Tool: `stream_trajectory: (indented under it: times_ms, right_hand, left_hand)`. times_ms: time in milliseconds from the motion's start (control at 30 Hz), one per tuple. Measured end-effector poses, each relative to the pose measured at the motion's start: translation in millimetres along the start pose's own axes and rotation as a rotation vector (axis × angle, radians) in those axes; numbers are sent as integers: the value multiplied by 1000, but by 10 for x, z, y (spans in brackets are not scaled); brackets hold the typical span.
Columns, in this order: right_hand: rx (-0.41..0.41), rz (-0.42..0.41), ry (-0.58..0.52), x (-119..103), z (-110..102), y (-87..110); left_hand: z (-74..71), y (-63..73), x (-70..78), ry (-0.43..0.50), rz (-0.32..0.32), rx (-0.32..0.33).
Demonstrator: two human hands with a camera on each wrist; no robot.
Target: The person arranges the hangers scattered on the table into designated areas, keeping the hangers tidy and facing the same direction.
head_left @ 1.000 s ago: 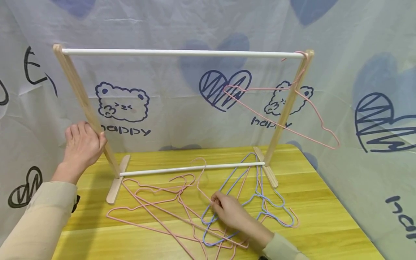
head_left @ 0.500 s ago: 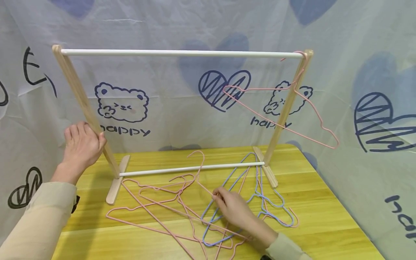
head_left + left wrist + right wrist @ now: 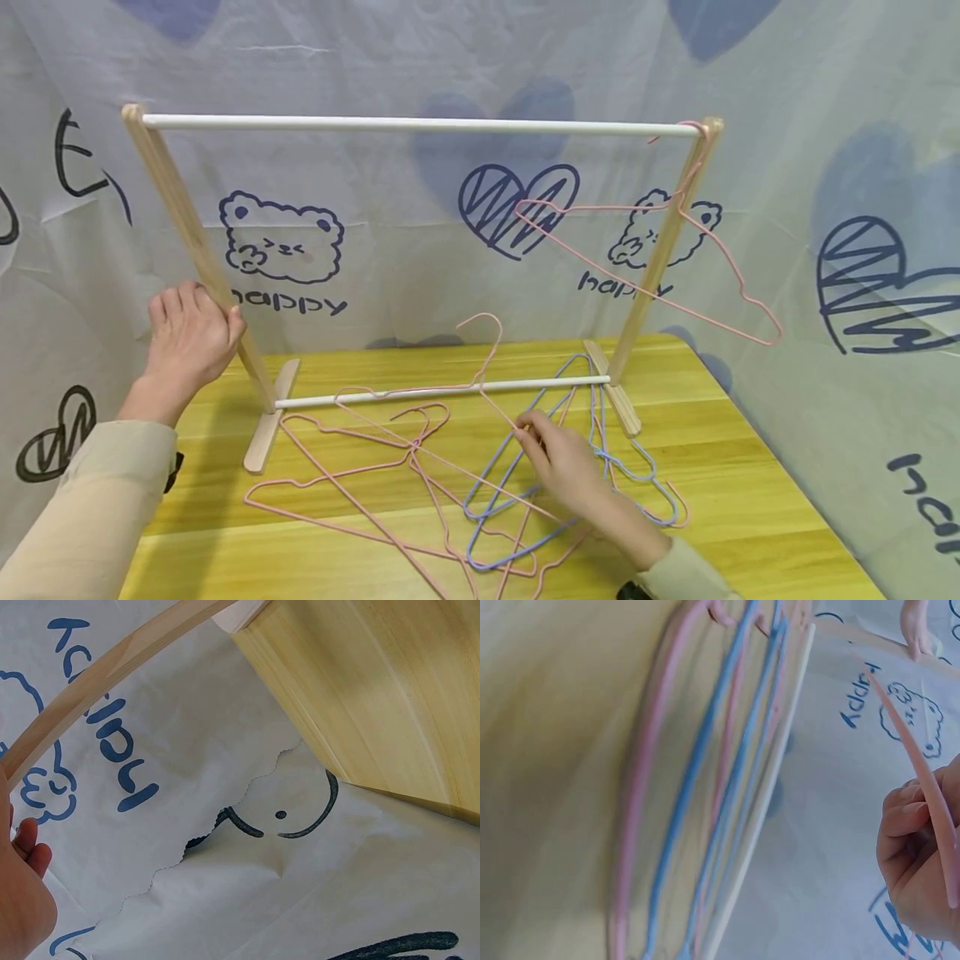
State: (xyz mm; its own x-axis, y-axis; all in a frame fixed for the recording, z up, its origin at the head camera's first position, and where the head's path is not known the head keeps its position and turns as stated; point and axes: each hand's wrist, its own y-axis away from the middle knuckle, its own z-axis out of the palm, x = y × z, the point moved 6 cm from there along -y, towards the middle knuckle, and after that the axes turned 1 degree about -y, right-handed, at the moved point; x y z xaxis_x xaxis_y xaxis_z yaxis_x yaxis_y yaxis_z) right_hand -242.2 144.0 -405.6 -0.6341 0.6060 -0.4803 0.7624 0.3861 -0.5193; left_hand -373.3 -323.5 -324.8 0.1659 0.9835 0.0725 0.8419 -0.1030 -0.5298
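Observation:
My left hand (image 3: 193,333) grips the left wooden post (image 3: 183,221) of a small clothes rack. With thumb and fingers, my right hand (image 3: 566,467) pinches a pink hanger (image 3: 420,389) by its right shoulder; its hook points up in front of the rack's low white bar (image 3: 360,395). In the right wrist view, the pink wire (image 3: 922,769) of that hanger runs past my curled fingers (image 3: 904,817). Beneath it lie several pink hangers (image 3: 330,475) and blue hangers (image 3: 517,500), overlapping on the table. Another pink hanger (image 3: 600,204) hangs at the right end of the top white bar (image 3: 420,125).
The rack stands on wooden feet (image 3: 258,442) toward the back of the yellow wood-grain table (image 3: 735,517). Behind and beside it hangs a pale printed cloth (image 3: 405,250) with bears and hearts. The right wooden post (image 3: 648,275) stands near the hanging hanger.
My right hand has lifted the pink hanger up from the pile and slightly right, so its hook now rises above the low bar. My left hand stays on the post.

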Motion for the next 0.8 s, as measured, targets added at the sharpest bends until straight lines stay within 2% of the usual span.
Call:
stream_trajectory:
  times_ms: [300, 567, 800]
  right_hand:
    - [98, 8, 18, -4, -381, -43]
    - [235, -67, 118, -31, -742, -82]
    - [286, -89, 195, -50, -1088, -148]
  left_hand:
    - [11, 6, -18, -6, -6, -6]
    - [10, 1, -13, 3, -11, -12]
    - [6, 0, -13, -2, -9, -13]
